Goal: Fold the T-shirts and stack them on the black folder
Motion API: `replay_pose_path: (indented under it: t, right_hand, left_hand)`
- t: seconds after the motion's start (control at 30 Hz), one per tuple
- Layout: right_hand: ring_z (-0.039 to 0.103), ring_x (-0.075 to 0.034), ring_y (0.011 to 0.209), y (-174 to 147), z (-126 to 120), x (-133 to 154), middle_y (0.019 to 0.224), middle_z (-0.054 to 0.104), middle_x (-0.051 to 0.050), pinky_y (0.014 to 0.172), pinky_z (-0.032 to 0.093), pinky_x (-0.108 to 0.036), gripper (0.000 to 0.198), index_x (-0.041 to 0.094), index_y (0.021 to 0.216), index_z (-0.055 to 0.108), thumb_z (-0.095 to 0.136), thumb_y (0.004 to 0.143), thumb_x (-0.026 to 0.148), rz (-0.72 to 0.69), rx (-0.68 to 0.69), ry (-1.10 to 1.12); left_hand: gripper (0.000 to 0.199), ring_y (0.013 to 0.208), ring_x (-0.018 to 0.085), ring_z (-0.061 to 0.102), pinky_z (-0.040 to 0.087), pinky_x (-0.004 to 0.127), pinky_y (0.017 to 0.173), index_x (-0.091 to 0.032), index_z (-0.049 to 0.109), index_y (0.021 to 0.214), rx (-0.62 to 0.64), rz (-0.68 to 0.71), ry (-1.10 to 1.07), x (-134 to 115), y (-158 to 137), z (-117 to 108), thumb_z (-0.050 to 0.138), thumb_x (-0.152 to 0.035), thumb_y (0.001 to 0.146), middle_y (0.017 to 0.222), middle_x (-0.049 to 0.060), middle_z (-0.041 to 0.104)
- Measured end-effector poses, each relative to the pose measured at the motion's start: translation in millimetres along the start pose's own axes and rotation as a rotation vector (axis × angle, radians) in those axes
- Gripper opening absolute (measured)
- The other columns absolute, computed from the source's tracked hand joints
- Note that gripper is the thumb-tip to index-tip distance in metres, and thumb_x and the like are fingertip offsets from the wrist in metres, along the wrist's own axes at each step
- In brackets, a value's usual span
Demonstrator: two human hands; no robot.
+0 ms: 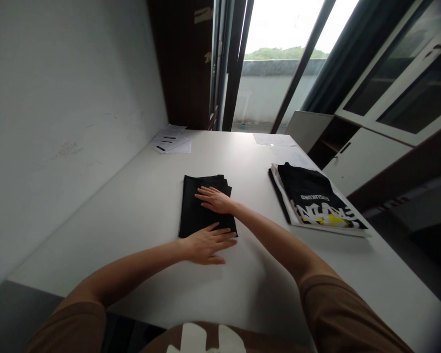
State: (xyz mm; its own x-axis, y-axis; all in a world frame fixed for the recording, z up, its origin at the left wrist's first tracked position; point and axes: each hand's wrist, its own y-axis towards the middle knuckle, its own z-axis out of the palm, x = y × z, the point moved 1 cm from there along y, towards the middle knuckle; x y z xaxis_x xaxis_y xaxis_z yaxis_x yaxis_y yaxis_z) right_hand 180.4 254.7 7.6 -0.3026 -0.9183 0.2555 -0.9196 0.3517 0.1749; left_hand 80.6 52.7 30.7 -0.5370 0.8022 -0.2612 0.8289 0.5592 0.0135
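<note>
A black cloth point(194, 215), folded into a rough rectangle, lies flat on the white table in front of me. My right hand point(216, 200) rests palm down on its upper right part, fingers stretched out and pointing left. Across the lower edge of the cloth lies my left hand point(208, 244), flat with its fingers spread to the right, partly on the cloth and partly over the bare table. Neither hand grips anything. At the cloth's upper right corner, uneven folded layers show. Its underside is hidden.
Folded garments point(316, 196), black and white with printed lettering, are stacked at the right edge of the table point(139, 211). Papers point(173, 139) lie at the far left, with more sheets point(274, 140) at the far right. A wall point(77, 122) borders the left side; cabinets point(371, 152) stand right.
</note>
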Motion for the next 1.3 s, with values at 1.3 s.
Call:
replay_pose_path:
  t: [1.3]
  right_hand:
    - [0.024, -0.022, 0.156, 82, 23, -20, 0.166, 0.032, 0.002, 0.128, 0.016, -0.046, 0.054, 0.036, 0.156, 0.044, 0.047, 0.105, 0.052, -0.069, 0.055, -0.022]
  left_hand:
    - [0.083, 0.159, 0.031, 0.015, 0.008, 0.053, 0.129, -0.028, 0.012, 0.167, -0.063, -0.153, 0.004, 36, -42, 2, 0.046, -0.064, 0.100, 0.171, 0.007, 0.019]
